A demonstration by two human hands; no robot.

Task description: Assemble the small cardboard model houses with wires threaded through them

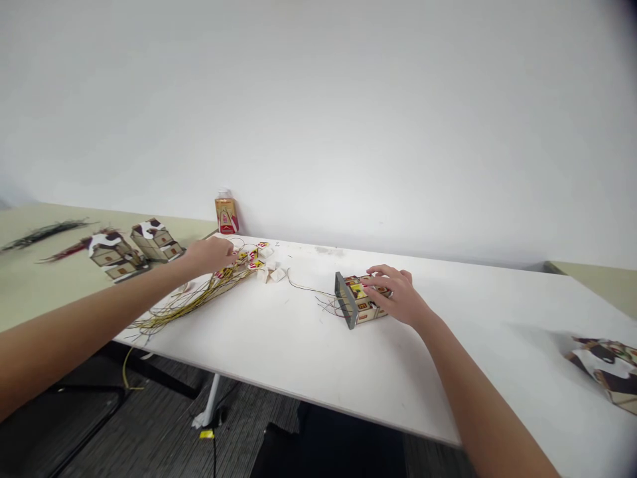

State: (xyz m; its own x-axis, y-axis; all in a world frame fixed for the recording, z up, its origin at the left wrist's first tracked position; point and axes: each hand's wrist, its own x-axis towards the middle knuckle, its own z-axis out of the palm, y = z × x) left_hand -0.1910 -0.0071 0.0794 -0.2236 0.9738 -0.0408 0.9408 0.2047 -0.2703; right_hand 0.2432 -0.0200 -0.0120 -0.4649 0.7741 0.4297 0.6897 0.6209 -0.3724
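Observation:
On the white table, a small model house lies on its side, its grey base facing left and thin wires trailing out. My right hand rests over the house with its fingers spread across the upper side. Over the left part of the table, my left hand is at a pile of small red, white and yellow pieces with long yellow wires. Its fingers are bent together, and whatever they may hold is hidden. Small white pieces lie beside the pile.
Two model houses stand at the left, near dark green and red wire bundles. A bottle with a red and gold label stands by the wall. Another model house lies at the right edge.

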